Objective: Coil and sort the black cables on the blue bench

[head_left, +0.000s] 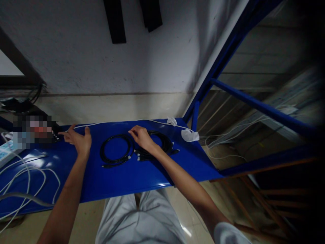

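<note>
A single coiled black cable (pixel 103 149) lies on the blue table (pixel 122 184), its connector ends toward the near edge. To its right is a thicker pile of coiled black cables (pixel 166 142) with several plugs showing. My right hand (pixel 142 137) is over the left part of that pile, fingers curled together; whether anything is between the fingertips is too small to tell. My left hand (pixel 78 139) is at the left, beside a dark object partly blurred out, with its fingers spread and nothing held.
A white power strip (pixel 7 150) and loose white cables (pixel 27 171) occupy the table's left end. Crumpled white plastic pieces (pixel 190 135) lie at the right back. A blue metal frame (pixel 254 100) rises on the right, and a wall stands behind the table.
</note>
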### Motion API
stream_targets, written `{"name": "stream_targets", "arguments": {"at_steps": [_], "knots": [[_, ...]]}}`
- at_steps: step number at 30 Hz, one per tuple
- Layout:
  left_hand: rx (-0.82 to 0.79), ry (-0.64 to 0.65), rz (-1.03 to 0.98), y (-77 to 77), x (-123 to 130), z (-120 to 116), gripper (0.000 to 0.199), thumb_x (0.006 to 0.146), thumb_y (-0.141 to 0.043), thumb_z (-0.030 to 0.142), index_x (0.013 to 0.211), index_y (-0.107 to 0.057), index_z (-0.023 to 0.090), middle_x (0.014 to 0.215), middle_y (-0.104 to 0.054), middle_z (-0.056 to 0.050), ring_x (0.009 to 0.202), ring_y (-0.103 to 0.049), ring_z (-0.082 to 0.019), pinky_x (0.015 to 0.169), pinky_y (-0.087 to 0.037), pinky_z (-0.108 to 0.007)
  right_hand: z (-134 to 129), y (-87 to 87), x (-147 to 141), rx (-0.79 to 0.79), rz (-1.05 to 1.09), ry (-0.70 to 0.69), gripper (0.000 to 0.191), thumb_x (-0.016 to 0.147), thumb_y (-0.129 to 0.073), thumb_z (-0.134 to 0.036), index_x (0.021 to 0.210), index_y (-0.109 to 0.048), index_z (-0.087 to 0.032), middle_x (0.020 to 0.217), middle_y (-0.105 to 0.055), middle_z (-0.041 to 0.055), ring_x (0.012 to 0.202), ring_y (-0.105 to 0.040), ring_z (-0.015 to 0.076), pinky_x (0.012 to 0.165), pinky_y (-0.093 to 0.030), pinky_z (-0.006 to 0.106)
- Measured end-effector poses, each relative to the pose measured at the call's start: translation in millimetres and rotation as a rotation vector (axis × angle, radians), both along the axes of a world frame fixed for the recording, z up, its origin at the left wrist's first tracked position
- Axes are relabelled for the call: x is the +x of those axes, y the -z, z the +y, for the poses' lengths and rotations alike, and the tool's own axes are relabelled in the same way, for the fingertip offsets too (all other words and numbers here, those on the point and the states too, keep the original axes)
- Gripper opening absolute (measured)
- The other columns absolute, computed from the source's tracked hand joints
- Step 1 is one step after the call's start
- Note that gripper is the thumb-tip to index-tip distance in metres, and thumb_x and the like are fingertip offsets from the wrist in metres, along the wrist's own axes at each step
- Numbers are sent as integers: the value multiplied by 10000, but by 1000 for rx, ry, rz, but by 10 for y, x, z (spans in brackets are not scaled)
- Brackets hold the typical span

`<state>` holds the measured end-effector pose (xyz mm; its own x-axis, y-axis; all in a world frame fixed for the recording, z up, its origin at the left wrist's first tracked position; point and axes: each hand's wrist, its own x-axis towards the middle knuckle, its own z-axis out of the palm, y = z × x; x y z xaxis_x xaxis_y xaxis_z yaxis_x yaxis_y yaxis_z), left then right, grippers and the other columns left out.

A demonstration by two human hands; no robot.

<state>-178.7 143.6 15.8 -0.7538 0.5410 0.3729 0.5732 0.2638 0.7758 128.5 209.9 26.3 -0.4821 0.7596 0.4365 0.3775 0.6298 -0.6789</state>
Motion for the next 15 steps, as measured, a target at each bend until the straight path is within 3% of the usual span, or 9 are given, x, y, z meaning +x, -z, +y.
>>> {"name": "stream_targets", "arguments": {"at_steps": [6, 15], "knots": [[-28, -145, -67, 76, -212, 23, 645, 957, -736, 366, 1470, -421, 135, 1749, -75, -351, 1637, -96, -578, 1232, -233, -800, 146, -89, -22, 62, -337, -42, 195, 1129, -567, -218, 1029, -713, -138, 1044, -768, 117, 909, -696, 188, 863, -493, 283], [-59, -108, -49, 98, -356, 17, 487, 926, -727, 408, 1258, -468, 163, 1669, -283, -364, 1592, -148, -627, 1116, -256, -906, 203, -135, -82, 26, -561, 31, 160, 1117, -555, -200, 1239, -638, -137, 1226, -750, 169, 1032, -736, 235, 874, -547, 301]]}}
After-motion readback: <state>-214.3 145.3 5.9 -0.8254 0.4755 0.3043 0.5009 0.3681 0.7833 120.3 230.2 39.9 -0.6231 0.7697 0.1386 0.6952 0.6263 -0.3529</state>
